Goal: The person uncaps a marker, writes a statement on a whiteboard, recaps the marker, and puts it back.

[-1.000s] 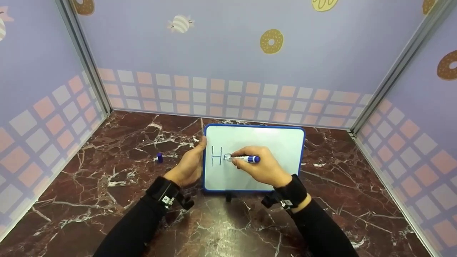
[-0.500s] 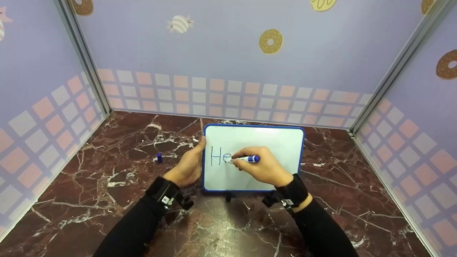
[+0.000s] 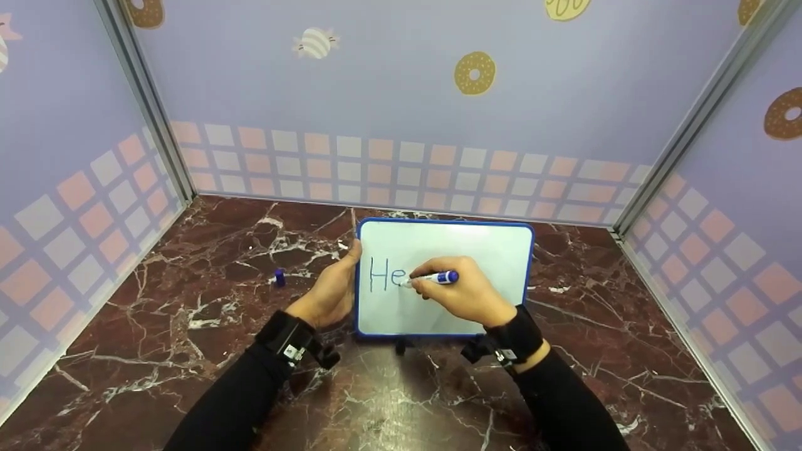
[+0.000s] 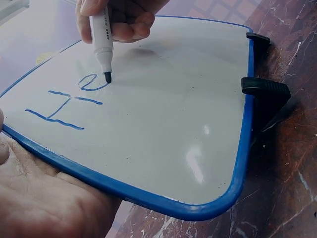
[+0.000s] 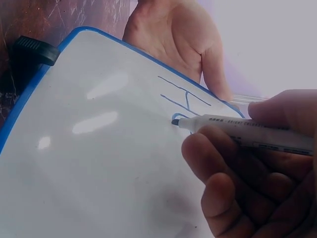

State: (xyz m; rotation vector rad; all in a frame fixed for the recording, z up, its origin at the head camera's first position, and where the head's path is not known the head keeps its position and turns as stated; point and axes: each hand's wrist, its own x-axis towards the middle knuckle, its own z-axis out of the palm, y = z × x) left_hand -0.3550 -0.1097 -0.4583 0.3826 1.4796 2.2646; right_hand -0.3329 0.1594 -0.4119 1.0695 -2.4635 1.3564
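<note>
A small whiteboard (image 3: 463, 307) with a blue frame stands tilted on the table, "He" written on it in blue. At its left edge my left hand (image 3: 329, 291) grips the frame, thumb along the edge and fingers hidden behind. My right hand (image 3: 467, 291) pinches a white marker (image 3: 435, 278) with a blue end. In the left wrist view, the marker's dark tip (image 4: 108, 77) meets the board at the end of the "e". Beyond the marker in the right wrist view, the left palm (image 5: 181, 39) shows behind the board's edge.
A blue marker cap (image 3: 280, 277) lies on the marbled table (image 3: 207, 351) left of my left hand. Black supports (image 4: 267, 89) stick out from the board's lower edge. Patterned panels (image 3: 401, 81) enclose the table at the back and sides.
The "e" has gone from a partial stroke beside the "H" to a rounded letter with a tail. My right hand and the marker have shifted slightly right; my left hand stays put.
</note>
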